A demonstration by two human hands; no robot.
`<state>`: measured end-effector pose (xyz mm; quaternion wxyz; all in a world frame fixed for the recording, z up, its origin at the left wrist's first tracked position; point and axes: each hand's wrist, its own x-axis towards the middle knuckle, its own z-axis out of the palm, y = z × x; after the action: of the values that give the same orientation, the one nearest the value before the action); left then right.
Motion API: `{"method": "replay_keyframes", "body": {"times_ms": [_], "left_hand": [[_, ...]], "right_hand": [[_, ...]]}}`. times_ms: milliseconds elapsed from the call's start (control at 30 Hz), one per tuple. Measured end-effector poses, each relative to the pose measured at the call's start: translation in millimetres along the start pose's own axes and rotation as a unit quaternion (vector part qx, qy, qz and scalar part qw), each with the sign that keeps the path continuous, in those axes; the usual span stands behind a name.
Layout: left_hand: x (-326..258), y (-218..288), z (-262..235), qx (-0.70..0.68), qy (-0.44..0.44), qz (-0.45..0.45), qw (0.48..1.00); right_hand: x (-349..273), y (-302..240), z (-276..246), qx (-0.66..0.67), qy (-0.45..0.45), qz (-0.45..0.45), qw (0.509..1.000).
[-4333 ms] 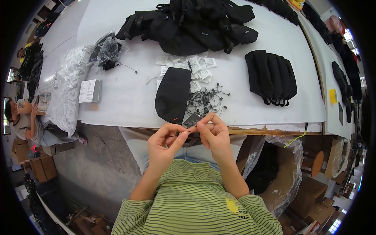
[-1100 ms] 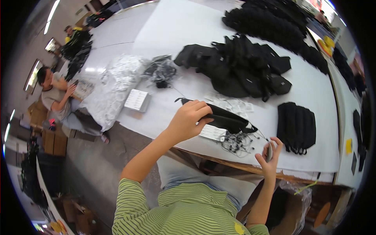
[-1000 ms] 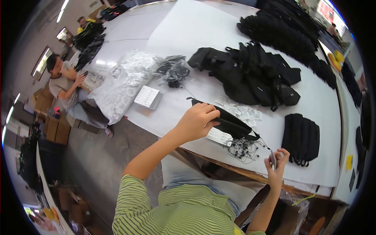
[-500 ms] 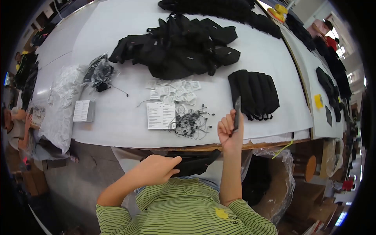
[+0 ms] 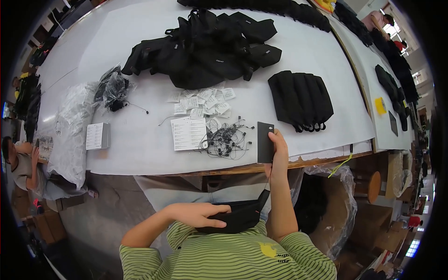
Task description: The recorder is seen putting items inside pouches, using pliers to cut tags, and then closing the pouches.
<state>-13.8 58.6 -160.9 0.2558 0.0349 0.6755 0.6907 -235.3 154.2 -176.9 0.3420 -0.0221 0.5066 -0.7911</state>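
My right hand point(image 5: 279, 149) is raised over the near table edge, fingers pinched on one flat black card tag point(image 5: 265, 142) held upright, while my left hand point(image 5: 198, 213) lies palm-down, fingers spread, on one black pouch point(image 5: 238, 215) pressed against my lap; the pouch is soft, dark and flattened, and a thin cord runs from it up toward the tag. Just left of the tag on the white table point(image 5: 140, 149) lie one tangle of black cords point(image 5: 226, 140) and one printed sheet point(image 5: 188, 133), with a scatter of small white packets point(image 5: 203, 100) beyond. Farther off are one neat stack of black pouches point(image 5: 301, 100) to the right, one loose heap of black bags point(image 5: 205, 46) at the far side, and one small white box point(image 5: 98, 136) to the left.
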Motion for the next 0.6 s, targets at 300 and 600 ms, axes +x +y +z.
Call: {"method": "replay_keyframes", "body": {"times_ms": [300,600], "left_hand": [[-5.9,34.6,-13.6,0.364,0.222,-0.068,0.902],[-10.0,6.8,-27.0,0.463,0.228,0.039,0.855]], "right_hand": [[-50.0,-4.5,13.6,-0.520,-0.291,-0.042,0.802],[-52.6,5.0,6.9,-0.593,-0.390,0.051,0.702]]}}
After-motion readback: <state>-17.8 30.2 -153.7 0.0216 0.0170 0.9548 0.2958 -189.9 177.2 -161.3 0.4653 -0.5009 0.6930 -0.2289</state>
